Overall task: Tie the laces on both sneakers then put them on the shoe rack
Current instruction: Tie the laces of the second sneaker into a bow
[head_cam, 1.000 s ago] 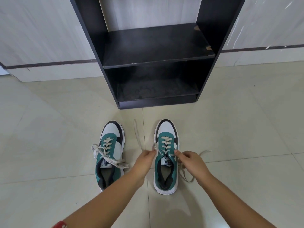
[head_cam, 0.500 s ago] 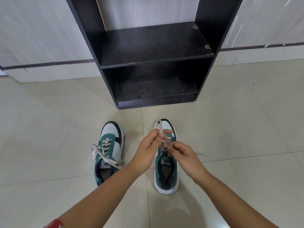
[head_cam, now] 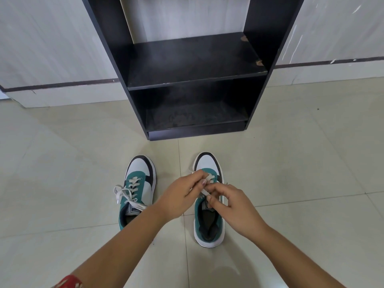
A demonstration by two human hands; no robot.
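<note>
Pulled both lace ends in from wide apart, now pinched tight between left hand [head_cam: 182, 196] and right hand [head_cam: 230, 206] fingertips right over the right sneaker [head_cam: 209, 221], so knotting looks underway, rack [head_cam: 193, 80] still waiting.

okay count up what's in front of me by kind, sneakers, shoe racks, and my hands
Sneakers: 2, left sneaker and right sneaker, both on the floor.
Shoe racks: 1, the rack.
Hands: 2, left hand and right hand, both on the right sneaker's lace.
Total: 5

two sneakers [head_cam: 208, 204] side by side on the floor [head_cam: 291, 183], shoe rack [head_cam: 195, 80] just behind them
</note>
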